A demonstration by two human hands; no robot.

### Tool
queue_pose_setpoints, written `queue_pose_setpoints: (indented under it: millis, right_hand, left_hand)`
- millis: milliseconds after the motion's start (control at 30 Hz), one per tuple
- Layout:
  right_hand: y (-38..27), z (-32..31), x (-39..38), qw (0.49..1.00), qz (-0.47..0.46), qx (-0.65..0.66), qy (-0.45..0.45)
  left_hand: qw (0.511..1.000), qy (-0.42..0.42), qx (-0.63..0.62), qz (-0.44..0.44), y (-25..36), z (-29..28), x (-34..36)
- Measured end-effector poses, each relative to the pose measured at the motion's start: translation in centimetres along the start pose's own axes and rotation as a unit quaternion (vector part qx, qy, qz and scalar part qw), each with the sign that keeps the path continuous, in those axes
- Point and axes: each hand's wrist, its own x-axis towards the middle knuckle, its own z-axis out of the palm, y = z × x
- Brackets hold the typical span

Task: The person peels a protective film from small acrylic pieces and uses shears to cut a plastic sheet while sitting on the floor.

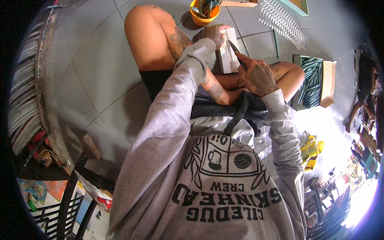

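Observation:
A pale block [228,60] with a lengthwise groove lies in front of my crossed legs. My left hand [211,35] is closed at its far left end, fingers curled over the top edge. Whether a small piece is pinched under those fingers is hidden. From the right, my right hand [258,77] grips what looks like a knife [233,47], its narrow dark blade slanting up and left onto the block. Most of the handle is covered by my fingers.
Beyond my left hand stands a yellow-orange bucket [205,20] of dark items. Right of my knee, an open carton [329,82] holds many dark green sticks. One green stick [276,43] lies on grey tiles near a rack of white spikes [280,21]. A yellow bag [312,151] lies behind.

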Motion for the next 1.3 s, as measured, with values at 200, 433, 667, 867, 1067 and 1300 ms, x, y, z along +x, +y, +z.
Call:
queue_pose_setpoints:
  millis: [200, 433, 667, 867, 1067, 1300]
  right_hand:
    - [-0.6, -1.6, 0.8, 0.999, 0.009, -0.030, -0.031]
    - [0.3, -0.9, 1.6, 0.999, -0.035, -0.033, -0.022]
    - [-0.7, -0.9, 4.0, 0.990, -0.037, -0.092, -0.100]
    - [1.7, 0.0, 6.3, 0.984, -0.108, -0.088, -0.113]
    - [2.5, 1.7, 2.9, 0.987, -0.092, -0.053, -0.122]
    - [-0.1, -2.4, 0.7, 0.981, -0.024, -0.056, -0.184]
  left_hand:
    - [0.998, -0.012, -0.054, -0.041, -0.2, 0.5, 0.3]
    - [0.986, -0.041, -0.106, -0.122, -0.2, 0.6, 1.1]
    - [0.984, -0.066, -0.142, -0.089, -3.4, 1.4, 2.2]
    - [0.991, -0.014, -0.114, -0.070, -2.2, 1.6, 1.7]
    - [0.971, -0.062, -0.099, -0.208, 1.6, -0.8, 1.1]
    - [0.982, -0.026, -0.121, -0.143, -0.6, 1.7, 2.8]
